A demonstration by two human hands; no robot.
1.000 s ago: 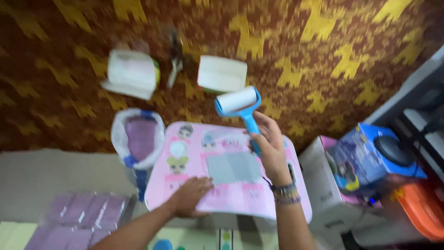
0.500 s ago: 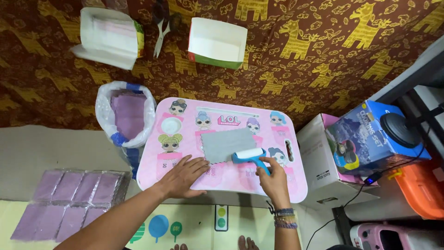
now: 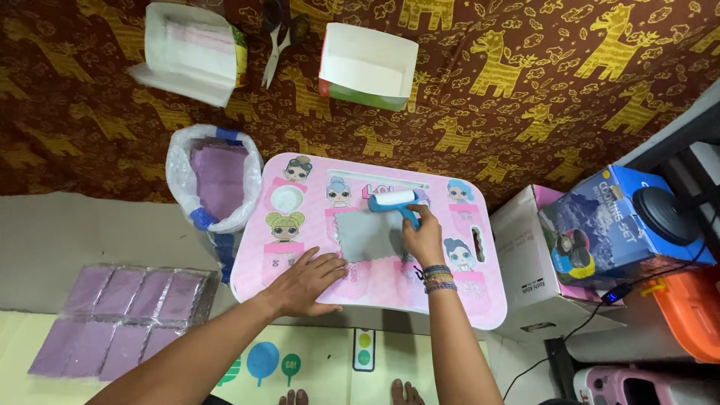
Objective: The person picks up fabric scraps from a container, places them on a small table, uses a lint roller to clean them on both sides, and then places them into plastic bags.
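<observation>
Head camera: we are pressing our left hand point(image 3: 306, 281) flat, fingers spread, on the pink lap table point(image 3: 480, 300), touching the near corner of the grey sheet point(image 3: 367, 236) lying at its middle. Our right hand point(image 3: 422, 238) is wrapping its fingers around the blue lint roller point(image 3: 393, 200) at the sheet's far edge.

Beyond my left hand point(image 3: 304, 283): clear bag of purple sheets point(image 3: 216, 180); farther off, an open white package point(image 3: 191, 51) and a white carton with green base point(image 3: 367, 66). Left of it: flat wrapped purple packs point(image 3: 124, 319). Right of my right hand point(image 3: 424, 238): white cardboard box point(image 3: 534, 262), blue printed box point(image 3: 611, 225).
</observation>
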